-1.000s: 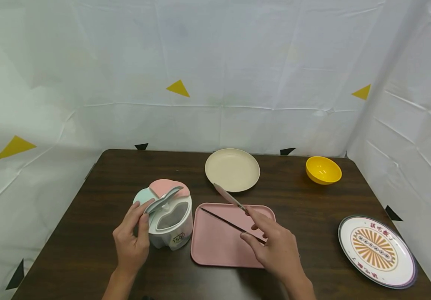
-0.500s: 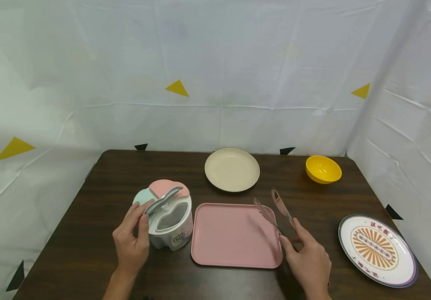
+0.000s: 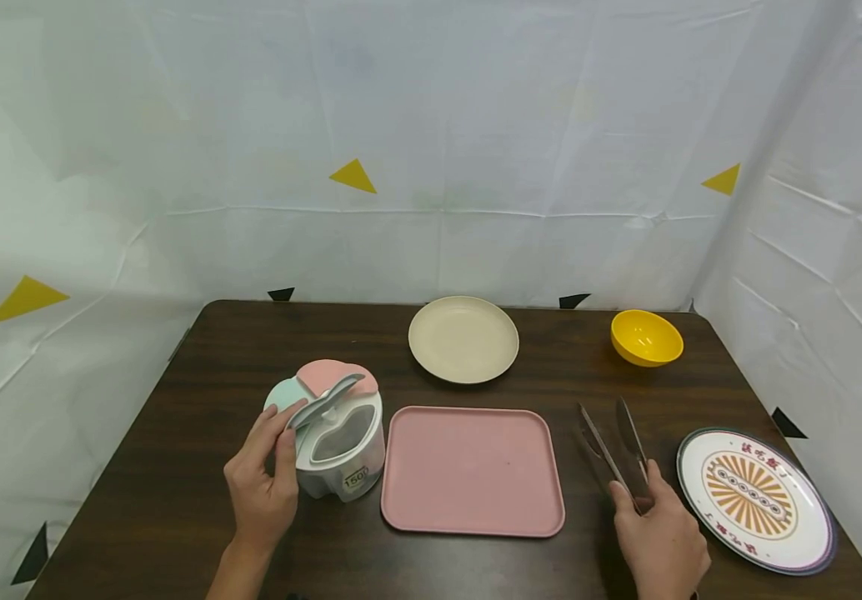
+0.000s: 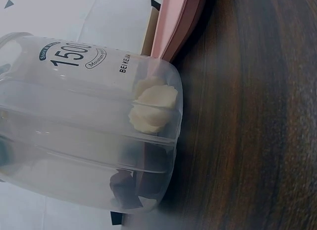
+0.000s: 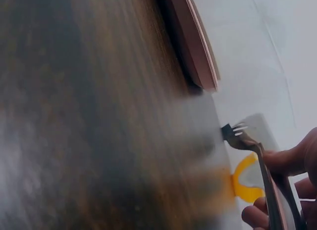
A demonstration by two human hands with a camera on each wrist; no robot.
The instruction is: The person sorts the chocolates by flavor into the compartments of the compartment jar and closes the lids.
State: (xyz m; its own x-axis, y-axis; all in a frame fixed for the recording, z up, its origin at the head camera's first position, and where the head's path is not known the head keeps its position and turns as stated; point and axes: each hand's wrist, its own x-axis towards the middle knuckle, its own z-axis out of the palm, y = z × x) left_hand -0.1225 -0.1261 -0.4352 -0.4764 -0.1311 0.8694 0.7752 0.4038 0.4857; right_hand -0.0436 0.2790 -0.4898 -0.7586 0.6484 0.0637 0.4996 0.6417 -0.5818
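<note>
My left hand (image 3: 262, 479) pinches the raised grey flap lid (image 3: 323, 403) of a storage canister (image 3: 356, 477), and one compartment stands uncovered below it. Pale lumps (image 4: 154, 108) and dark pieces (image 4: 126, 189) lie at the bottom, seen through the cloudy wall in the left wrist view. Metal food tongs (image 3: 608, 457) are in my right hand (image 3: 664, 537), their two arms spread with nothing between the tips. One tip has fork tines (image 5: 241, 133) in the right wrist view. The tongs hover over the table between the pink tray (image 3: 472, 475) and the patterned plate (image 3: 806, 537).
The tray stands close beside the canister's right side. A cream plate (image 3: 464, 340) lies behind it, and a yellow bowl (image 3: 647, 337) is at the back right. White sheeting (image 3: 431, 125) hangs around the dark wooden table (image 3: 198, 417).
My right hand has carried the tongs rightward, from over the pink tray to the bare wood beside the patterned plate. The left hand and the raised lid have stayed put.
</note>
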